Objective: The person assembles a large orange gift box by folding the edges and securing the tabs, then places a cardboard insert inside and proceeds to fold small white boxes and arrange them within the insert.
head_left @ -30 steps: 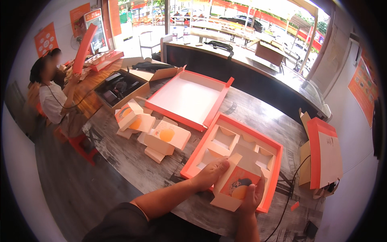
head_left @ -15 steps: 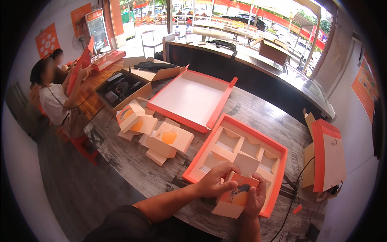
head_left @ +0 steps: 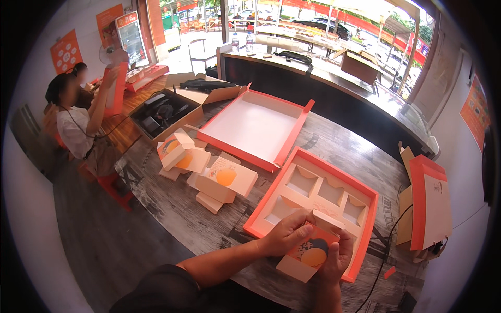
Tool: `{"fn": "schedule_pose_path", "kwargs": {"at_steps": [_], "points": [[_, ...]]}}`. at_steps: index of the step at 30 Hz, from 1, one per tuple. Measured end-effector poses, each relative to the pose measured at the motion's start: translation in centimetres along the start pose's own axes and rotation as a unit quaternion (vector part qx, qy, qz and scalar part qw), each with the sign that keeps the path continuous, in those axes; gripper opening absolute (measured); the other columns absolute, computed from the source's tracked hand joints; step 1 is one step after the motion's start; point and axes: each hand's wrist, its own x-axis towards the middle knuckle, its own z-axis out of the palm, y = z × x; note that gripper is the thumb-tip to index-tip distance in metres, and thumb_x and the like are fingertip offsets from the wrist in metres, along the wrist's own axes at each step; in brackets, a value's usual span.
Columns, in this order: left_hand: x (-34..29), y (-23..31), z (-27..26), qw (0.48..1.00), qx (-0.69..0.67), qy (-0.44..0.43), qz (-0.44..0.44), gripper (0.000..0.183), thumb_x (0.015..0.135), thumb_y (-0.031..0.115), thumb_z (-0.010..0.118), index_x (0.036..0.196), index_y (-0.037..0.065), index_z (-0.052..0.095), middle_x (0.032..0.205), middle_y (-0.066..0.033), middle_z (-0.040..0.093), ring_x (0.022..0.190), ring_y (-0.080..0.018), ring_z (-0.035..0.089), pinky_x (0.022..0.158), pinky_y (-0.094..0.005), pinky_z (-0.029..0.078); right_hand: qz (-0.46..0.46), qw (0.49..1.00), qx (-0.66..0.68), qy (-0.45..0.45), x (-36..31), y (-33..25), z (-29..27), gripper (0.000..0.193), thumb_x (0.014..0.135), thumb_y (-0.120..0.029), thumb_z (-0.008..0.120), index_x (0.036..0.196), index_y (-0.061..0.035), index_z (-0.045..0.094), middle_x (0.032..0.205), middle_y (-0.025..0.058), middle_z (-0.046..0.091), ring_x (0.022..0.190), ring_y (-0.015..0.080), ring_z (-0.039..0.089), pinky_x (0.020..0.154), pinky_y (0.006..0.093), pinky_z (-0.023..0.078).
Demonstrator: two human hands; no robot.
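Near the table's front edge, a small cardboard box (head_left: pixel 311 254) with an orange panel and a round yellow print is between my hands. My left hand (head_left: pixel 288 233) grips its left side, thumb on the printed panel. From the right, my right hand (head_left: pixel 339 255) closes around the opposite side. A pale flap (head_left: pixel 327 220) is bent over at the box's far end, and another sticks out at the near end. Just beyond and partly beneath my hands lies an orange-rimmed gift box (head_left: pixel 261 207) with a cream insert of square compartments; my hands hide its near part.
A shallow orange lid or tray (head_left: pixel 250 120) lies beyond. Several partly folded small boxes (head_left: pixel 227 177) sit left of it. A carton (head_left: pixel 164 112) holds dark items. At right stand an orange-and-cream box (head_left: pixel 430 203) and a black cable (head_left: pixel 387 255). A co-worker (head_left: pixel 78 122) handles an orange box.
The small box's raised far flap has been folded over to a narrow strip, my fingers still on both sides. The view has shifted slightly. The co-worker's orange box has turned.
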Motion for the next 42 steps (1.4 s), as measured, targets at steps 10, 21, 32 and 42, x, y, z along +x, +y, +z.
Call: {"fn": "schedule_pose_path", "kwargs": {"at_steps": [10,21,32,42], "points": [[-0.3,-0.4,1.6,0.993,-0.098,0.040,0.048,0.048,0.114,0.025,0.054,0.153,0.004,0.034,0.156,-0.0191,0.051,0.141,-0.0235,0.054,0.117,-0.0414,0.045,-0.065,0.997,-0.034,0.016,0.3,-0.3,0.7,0.047,0.105,-0.029,0.072,0.138,-0.0021,0.052,0.137,0.0146,0.059,0.128,0.0234,0.057,0.113,0.0386,0.044],[-0.4,-0.8,1.1,0.989,-0.145,0.013,-0.009,0.035,0.111,0.022,0.062,0.140,0.003,0.056,0.140,-0.0113,0.057,0.134,-0.0168,0.055,0.111,-0.0343,0.049,-0.046,0.996,-0.080,0.005,0.0,-0.5,0.3,0.023,0.105,-0.014,0.063,0.124,-0.0021,0.060,0.135,0.0161,0.061,0.130,0.0264,0.056,0.117,0.0416,0.040],[-0.4,0.5,2.0,0.997,-0.021,0.068,0.037,0.030,0.103,0.018,0.070,0.129,0.004,0.065,0.118,-0.0045,0.068,0.100,-0.0088,0.061,0.086,-0.0261,0.052,0.014,0.999,0.033,-0.013,0.2,-1.5,0.7,0.020,0.100,-0.004,0.056,0.120,-0.0022,0.057,0.128,0.0179,0.064,0.125,0.0281,0.061,0.111,0.0429,0.048],[-0.5,0.1,1.1,0.989,-0.133,0.051,-0.036,0.021,0.105,0.010,0.064,0.124,0.002,0.059,0.130,-0.0128,0.066,0.121,-0.0172,0.062,0.106,-0.0364,0.052,0.001,0.999,0.005,-0.032,-0.2,-0.6,0.0,0.031,0.107,-0.024,0.066,0.127,-0.0023,0.059,0.134,0.0172,0.061,0.125,0.0251,0.060,0.110,0.0390,0.047]]}}
